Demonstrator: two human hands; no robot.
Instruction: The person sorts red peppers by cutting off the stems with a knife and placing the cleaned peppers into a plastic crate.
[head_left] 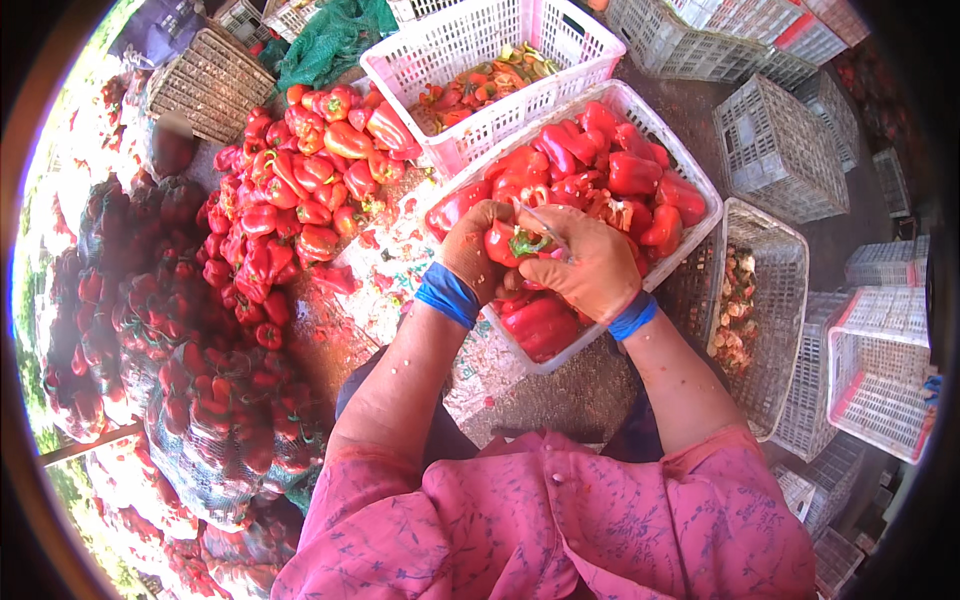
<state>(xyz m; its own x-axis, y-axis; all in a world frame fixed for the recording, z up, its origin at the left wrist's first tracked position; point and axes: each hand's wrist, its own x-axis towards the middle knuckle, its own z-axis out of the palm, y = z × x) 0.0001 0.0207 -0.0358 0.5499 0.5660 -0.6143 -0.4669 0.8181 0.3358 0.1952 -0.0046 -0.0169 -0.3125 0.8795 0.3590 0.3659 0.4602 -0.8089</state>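
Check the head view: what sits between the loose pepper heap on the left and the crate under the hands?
In the head view, between the pepper heap and the white crate lies pale sheeting strewn with red scraps.

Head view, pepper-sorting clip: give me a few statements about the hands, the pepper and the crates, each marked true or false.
1. Both hands hold one red pepper over a white crate. True.
2. The right hand holds a thin blade at the pepper's green stem. True.
3. The crate under the hands holds green cucumbers. False: it holds red peppers.
4. The left hand rests flat on the ground. False: it grips the pepper.
5. A loose pile of red peppers lies to the person's left. True.
6. The pink crate beyond is stacked full of whole peppers. False: it holds a shallow layer of cut pieces.
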